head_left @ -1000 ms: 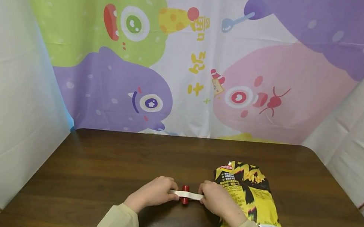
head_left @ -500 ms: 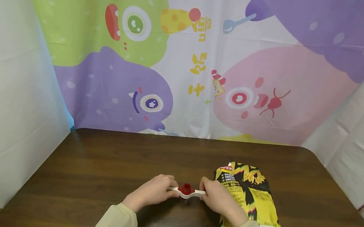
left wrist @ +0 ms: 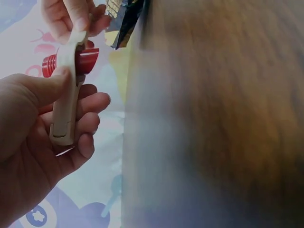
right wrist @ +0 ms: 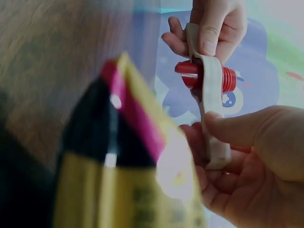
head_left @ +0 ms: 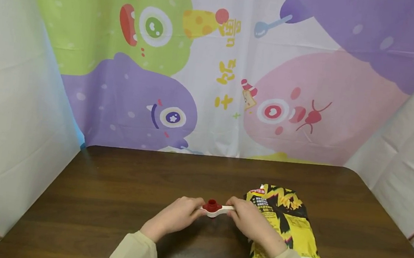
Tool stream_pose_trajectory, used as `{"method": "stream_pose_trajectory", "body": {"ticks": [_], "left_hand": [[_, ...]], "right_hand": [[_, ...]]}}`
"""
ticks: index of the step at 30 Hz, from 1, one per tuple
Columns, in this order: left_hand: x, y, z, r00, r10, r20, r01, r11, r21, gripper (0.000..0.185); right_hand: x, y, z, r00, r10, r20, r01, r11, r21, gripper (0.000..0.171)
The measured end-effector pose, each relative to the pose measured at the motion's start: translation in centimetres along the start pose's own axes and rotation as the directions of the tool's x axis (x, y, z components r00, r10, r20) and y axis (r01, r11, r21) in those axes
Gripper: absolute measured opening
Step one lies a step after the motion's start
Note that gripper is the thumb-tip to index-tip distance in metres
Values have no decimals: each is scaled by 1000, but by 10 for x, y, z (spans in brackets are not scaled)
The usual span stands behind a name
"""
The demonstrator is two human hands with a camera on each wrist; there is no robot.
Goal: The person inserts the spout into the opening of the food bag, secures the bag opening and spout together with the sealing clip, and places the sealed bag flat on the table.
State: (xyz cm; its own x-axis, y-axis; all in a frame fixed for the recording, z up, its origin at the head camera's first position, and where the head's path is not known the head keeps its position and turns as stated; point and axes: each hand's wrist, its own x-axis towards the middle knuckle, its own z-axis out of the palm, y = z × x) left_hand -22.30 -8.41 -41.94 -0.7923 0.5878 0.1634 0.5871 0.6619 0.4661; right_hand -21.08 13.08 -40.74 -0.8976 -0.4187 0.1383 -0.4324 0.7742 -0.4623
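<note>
Between my two hands is a white bag clip (head_left: 224, 209) with a red pour spout (head_left: 212, 206) through its middle. Its left end is pinched by my left hand (head_left: 178, 214), thumb on one face and fingers behind, as the left wrist view shows on the clip's arm (left wrist: 65, 111). My right hand (head_left: 251, 222) grips the other end the same way. In the right wrist view the spout (right wrist: 192, 76) has a slanted tip towards the table and a threaded end away from it. The clip is above the tabletop, threaded end up.
A yellow and black snack bag (head_left: 303, 238) lies on the brown wooden table (head_left: 140, 172), partly behind my right hand and forearm. Its corner (right wrist: 114, 123) looms close in the right wrist view. A cartoon cloth (head_left: 218, 134) hangs behind the table, white sheets at both sides.
The clip has turned from edge-on, with the spout lying along the view, to spout opening upward. Both hands have risen slightly, still holding its ends. The snack bag stays in place.
</note>
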Motion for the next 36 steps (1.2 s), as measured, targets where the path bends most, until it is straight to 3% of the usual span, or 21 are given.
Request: {"method": "stream_pose_trajectory", "body": {"ticks": [7, 15, 23, 36], "left_hand": [[-1, -2, -2, 1000, -18, 14, 19, 1000, -19, 15], [0, 0, -7, 999, -31, 23, 31, 1000, 2, 16], [-1, -1, -8, 1000, -19, 1, 19, 999, 34, 19], [-2, 0, -8, 1000, -13, -28, 15, 995, 94, 17]], "right_hand": [[0, 1, -1, 997, -63, 39, 63, 998, 10, 5], [0, 1, 2, 993, -119, -8, 120, 993, 4, 5], [1, 2, 1, 993, -119, 20, 118, 992, 39, 5], [3, -1, 6, 990, -143, -1, 143, 985, -94, 7]]}}
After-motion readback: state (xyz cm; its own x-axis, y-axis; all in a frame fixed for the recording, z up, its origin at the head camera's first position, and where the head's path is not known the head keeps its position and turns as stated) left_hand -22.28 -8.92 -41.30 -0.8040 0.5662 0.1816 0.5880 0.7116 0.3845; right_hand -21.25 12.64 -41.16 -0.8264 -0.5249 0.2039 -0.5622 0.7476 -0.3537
